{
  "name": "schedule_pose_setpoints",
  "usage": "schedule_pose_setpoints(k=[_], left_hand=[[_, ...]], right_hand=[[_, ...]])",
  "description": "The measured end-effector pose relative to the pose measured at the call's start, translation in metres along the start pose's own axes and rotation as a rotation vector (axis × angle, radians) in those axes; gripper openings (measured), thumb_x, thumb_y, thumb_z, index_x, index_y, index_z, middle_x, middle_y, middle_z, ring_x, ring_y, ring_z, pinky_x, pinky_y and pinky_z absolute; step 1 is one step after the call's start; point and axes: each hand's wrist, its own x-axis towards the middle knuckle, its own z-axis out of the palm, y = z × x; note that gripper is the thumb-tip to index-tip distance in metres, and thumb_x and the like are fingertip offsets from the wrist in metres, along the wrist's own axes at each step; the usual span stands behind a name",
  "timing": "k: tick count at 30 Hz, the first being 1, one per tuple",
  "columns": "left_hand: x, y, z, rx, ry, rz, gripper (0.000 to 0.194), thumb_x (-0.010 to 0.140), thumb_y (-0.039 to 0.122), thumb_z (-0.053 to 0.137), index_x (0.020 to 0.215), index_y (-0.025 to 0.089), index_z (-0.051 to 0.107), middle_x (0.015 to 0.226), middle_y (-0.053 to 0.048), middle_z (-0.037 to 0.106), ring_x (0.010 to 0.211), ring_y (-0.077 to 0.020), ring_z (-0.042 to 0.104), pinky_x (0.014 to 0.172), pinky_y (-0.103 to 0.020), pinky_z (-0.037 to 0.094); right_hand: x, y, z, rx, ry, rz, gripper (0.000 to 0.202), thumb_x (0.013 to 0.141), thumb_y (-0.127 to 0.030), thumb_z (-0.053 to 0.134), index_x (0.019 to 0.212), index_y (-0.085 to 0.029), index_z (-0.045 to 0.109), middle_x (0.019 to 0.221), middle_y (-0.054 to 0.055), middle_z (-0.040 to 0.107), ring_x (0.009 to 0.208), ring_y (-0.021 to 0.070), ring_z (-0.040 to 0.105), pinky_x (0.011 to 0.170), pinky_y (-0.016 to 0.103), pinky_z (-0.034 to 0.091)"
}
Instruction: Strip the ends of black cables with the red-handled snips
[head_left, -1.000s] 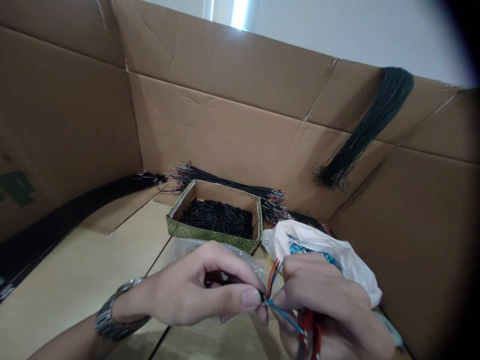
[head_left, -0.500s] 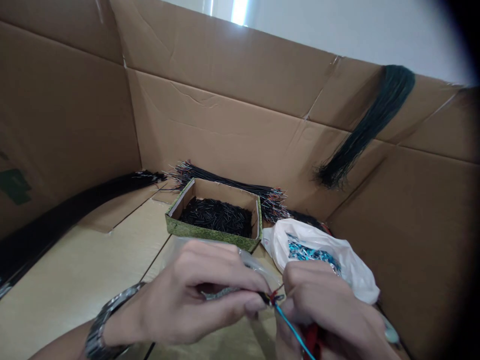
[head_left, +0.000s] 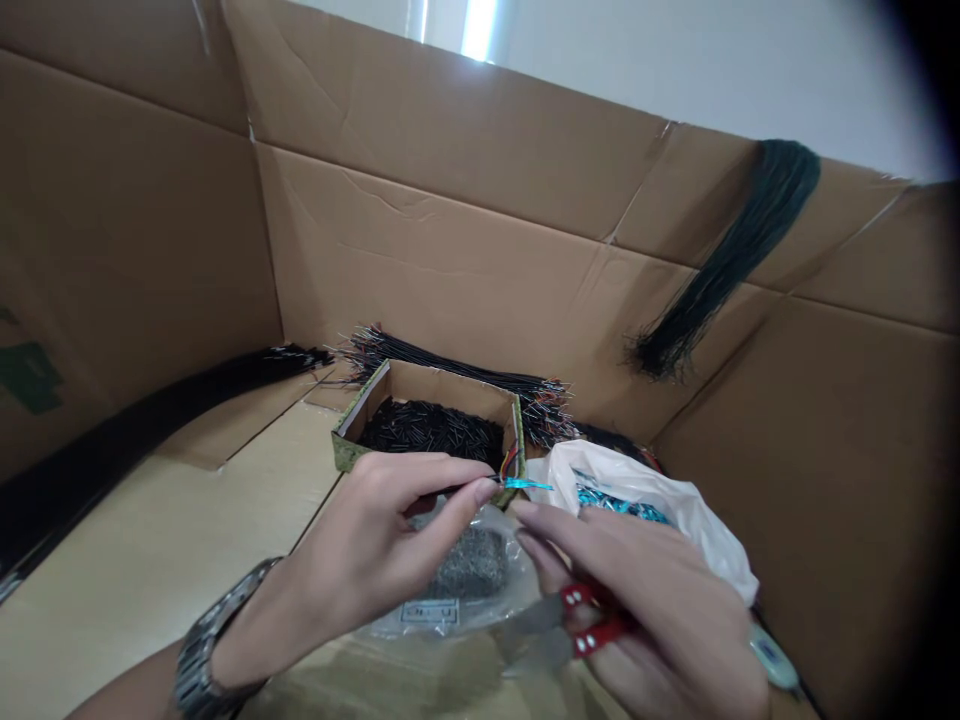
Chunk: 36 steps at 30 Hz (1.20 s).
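My left hand (head_left: 390, 530), a metal watch on its wrist, pinches a black cable between thumb and fingers. From the pinch stick out a turquoise strand (head_left: 529, 484) pointing right and red, yellow and dark wires (head_left: 511, 460) bent upward. My right hand (head_left: 645, 590) is curled round red-handled scissors (head_left: 596, 620), whose blades point left and are blurred. Its thumb and forefinger are just below the turquoise tip, apart from it. Beneath the hands lies a clear plastic bag (head_left: 472, 570) of small grey metal pieces.
A green-edged box (head_left: 349, 455) of short black tubes stands behind my hands. Right of it is a white bag (head_left: 712, 520) with blue pieces. Black cable bundles (head_left: 457, 365) lie along the cardboard walls; a dark strand bundle (head_left: 750, 240) hangs at the right.
My left hand has risen slightly with the cable, and the turquoise strand now points right instead of down. My right hand has come away from the wires, and the scissors' blades now show.
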Motion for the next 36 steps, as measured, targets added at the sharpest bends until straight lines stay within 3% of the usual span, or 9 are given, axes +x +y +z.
schedule_pose_setpoints(k=[3,6,10,13,15,19,22,27,36], left_hand=[[0.002,0.003,-0.003,0.014,-0.087,-0.065,0.014,0.097,0.021,0.062,0.092,0.024,0.074,0.076,0.008,0.074,0.059,-0.0060,0.060,0.054,-0.017,0.041],[0.001,0.005,-0.004,0.036,-0.162,-0.091,0.018,0.098,0.023,0.058,0.087,0.023,0.073,0.068,0.008,0.066,0.056,-0.0071,0.053,0.053,-0.019,0.037],[0.001,0.004,-0.005,0.066,-0.228,-0.061,0.022,0.100,0.023,0.056,0.082,0.021,0.069,0.064,0.007,0.058,0.055,-0.0081,0.046,0.053,-0.022,0.033],[0.003,0.002,-0.005,0.080,-0.267,0.010,0.022,0.101,0.020,0.054,0.086,0.020,0.069,0.068,0.005,0.060,0.059,-0.0089,0.050,0.056,-0.023,0.035],[0.003,-0.001,-0.004,0.102,-0.274,0.085,0.020,0.101,0.019,0.054,0.091,0.019,0.070,0.071,0.003,0.061,0.062,-0.0106,0.053,0.058,-0.024,0.037],[0.004,-0.009,-0.003,0.191,-0.284,0.223,0.018,0.102,0.019,0.053,0.104,0.018,0.071,0.070,0.001,0.059,0.065,-0.0145,0.053,0.058,-0.027,0.038],[0.004,-0.018,-0.001,0.258,-0.284,0.341,0.017,0.102,0.018,0.054,0.110,0.018,0.069,0.075,0.000,0.064,0.068,-0.0157,0.052,0.060,-0.028,0.041],[0.009,-0.029,0.002,0.229,-0.242,0.452,0.024,0.099,0.011,0.057,0.119,0.022,0.066,0.093,-0.002,0.075,0.072,-0.0156,0.054,0.062,-0.027,0.045],[0.004,-0.032,0.004,0.272,-0.159,0.686,0.036,0.093,0.007,0.061,0.126,0.020,0.063,0.100,-0.004,0.080,0.068,-0.0172,0.061,0.060,-0.030,0.049]], right_hand=[[-0.005,0.004,-0.015,-0.132,-0.106,0.007,0.030,0.091,-0.010,0.067,0.121,-0.013,0.068,0.065,-0.002,0.063,0.053,0.0135,0.055,0.053,0.029,0.040],[-0.005,0.011,-0.012,-0.162,-0.163,0.025,0.028,0.092,-0.008,0.063,0.119,-0.011,0.068,0.069,0.000,0.061,0.058,0.0146,0.054,0.056,0.030,0.038],[-0.002,0.018,-0.002,-0.055,-0.214,0.081,0.022,0.088,-0.007,0.060,0.106,-0.013,0.072,0.067,0.000,0.059,0.057,0.0151,0.050,0.055,0.030,0.034],[0.001,0.020,0.001,0.134,-0.217,0.207,0.023,0.080,-0.004,0.063,0.097,-0.016,0.073,0.074,0.000,0.068,0.063,0.0145,0.057,0.060,0.028,0.039],[0.001,0.021,0.004,0.313,-0.210,0.374,0.018,0.075,-0.004,0.065,0.084,-0.017,0.073,0.072,-0.001,0.070,0.063,0.0135,0.058,0.061,0.026,0.039],[-0.001,0.023,0.021,0.909,-0.036,0.965,0.011,0.068,-0.013,0.071,0.059,-0.016,0.066,0.056,-0.003,0.056,0.054,0.0097,0.041,0.051,0.024,0.026],[-0.005,0.021,0.038,1.192,0.090,1.186,0.014,0.067,-0.022,0.066,0.058,-0.019,0.055,0.050,-0.008,0.038,0.047,0.0085,0.025,0.046,0.025,0.020],[-0.010,0.012,0.044,1.427,0.148,1.299,0.028,0.068,-0.026,0.062,0.061,-0.023,0.036,0.050,-0.013,0.015,0.045,0.0075,0.007,0.042,0.024,0.013],[-0.014,-0.014,0.028,1.626,0.228,1.322,0.035,0.071,-0.023,0.068,0.062,-0.022,0.035,0.047,-0.014,0.019,0.042,0.0051,0.007,0.042,0.021,0.014]])
